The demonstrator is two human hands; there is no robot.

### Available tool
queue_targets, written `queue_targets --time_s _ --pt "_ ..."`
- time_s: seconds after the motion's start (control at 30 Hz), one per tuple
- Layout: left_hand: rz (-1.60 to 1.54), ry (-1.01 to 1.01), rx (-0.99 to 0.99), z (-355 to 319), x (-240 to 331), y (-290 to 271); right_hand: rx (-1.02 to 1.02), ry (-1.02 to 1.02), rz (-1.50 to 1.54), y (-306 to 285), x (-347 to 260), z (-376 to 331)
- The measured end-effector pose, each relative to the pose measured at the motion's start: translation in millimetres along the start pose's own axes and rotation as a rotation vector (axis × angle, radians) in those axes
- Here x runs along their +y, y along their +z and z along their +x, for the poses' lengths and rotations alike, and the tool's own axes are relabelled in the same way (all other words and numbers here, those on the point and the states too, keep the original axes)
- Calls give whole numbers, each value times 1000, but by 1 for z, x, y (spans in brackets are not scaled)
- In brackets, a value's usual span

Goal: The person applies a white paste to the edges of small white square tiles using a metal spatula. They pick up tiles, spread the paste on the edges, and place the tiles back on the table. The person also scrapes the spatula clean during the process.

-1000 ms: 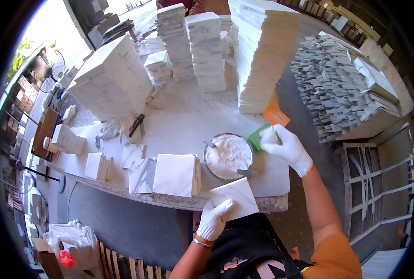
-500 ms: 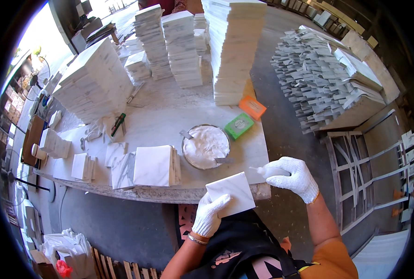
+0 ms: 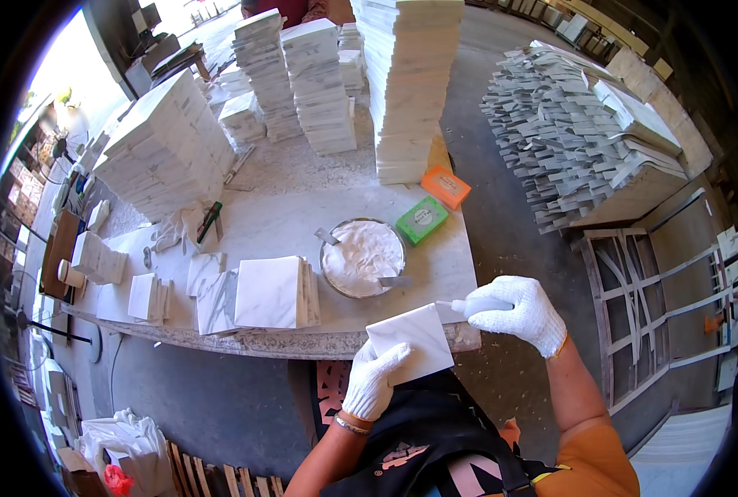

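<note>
Dusty marble worktable (image 3: 303, 224) in an open workshop with a concrete floor, tall white tile stacks (image 3: 406, 83) behind. Green box (image 3: 422, 219) and orange box (image 3: 445, 186) sit right of the paste bowl (image 3: 361, 258). Left hand (image 3: 373, 381) grips a square marble tile (image 3: 410, 341) at the table's near edge; right hand (image 3: 514, 311) is closed on a putty knife (image 3: 460, 308) touching the tile.

Tool tip (image 3: 450, 307) perhaps hidden.

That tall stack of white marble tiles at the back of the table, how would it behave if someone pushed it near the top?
The tall stack of white marble tiles would probably tip or shed tiles: it stands high on a narrow base. The tiles look stiff, heavy stone, likely to chip or crack if they fell onto the pale stone table.
</note>
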State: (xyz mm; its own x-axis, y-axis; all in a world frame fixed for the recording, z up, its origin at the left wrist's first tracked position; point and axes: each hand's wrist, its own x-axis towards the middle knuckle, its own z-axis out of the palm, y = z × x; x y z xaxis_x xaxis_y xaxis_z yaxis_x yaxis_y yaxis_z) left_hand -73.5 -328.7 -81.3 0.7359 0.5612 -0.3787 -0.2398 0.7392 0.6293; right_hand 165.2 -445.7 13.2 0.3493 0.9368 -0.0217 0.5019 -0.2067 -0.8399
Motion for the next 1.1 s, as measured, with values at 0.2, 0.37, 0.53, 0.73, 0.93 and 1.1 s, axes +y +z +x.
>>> queue_targets --time_s 0.2,0.37,0.53,0.73,0.93,1.1 --pt "1 46 12 5 0 -8 1 87 154 5 -2 11" --pt "-16 89 39 6 5 -12 -33 109 242 12 -11 25" --pt "-22 86 49 3 9 -15 -62 79 214 15 -15 34" --pt "-29 83 32 1 11 -14 -67 64 167 16 -16 36" --pt "-12 81 54 1 12 -11 -48 65 127 15 -24 35" --pt "-14 75 60 0 10 -14 -58 80 138 15 -24 34"
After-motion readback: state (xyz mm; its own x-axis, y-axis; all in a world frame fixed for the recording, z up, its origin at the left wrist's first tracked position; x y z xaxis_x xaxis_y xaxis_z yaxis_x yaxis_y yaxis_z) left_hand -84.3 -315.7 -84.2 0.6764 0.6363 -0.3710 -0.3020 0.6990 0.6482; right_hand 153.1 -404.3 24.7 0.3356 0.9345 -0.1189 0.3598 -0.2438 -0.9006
